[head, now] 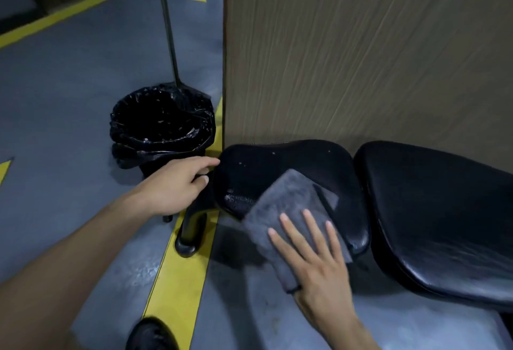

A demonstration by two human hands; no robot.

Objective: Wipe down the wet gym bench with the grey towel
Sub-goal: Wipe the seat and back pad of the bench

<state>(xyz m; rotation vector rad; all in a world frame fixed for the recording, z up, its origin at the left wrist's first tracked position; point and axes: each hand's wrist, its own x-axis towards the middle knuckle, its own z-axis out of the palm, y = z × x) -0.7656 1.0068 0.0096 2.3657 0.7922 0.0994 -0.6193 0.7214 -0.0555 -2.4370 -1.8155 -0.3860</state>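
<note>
The right hand (319, 260) lies flat, fingers straight and spread, pressing the folded grey towel (291, 210) onto the near edge of the black gym bench (277, 163) seat pad, where water droplets glisten. The left hand (175, 183) curls its fingers round the pad's left end, beside a black-lined bin (162, 124).

Under the right hand (319, 263) lies a plain grey folded cloth towel (291, 210) on a glossy black padded vinyl bench (433, 210). Beyond the left hand (175, 183), a shiny black plastic-lined bin (162, 124). Below, blue-grey floor (69, 99) with a yellow painted stripe (177, 274); behind, a tan wood-grain panel (361, 44).
</note>
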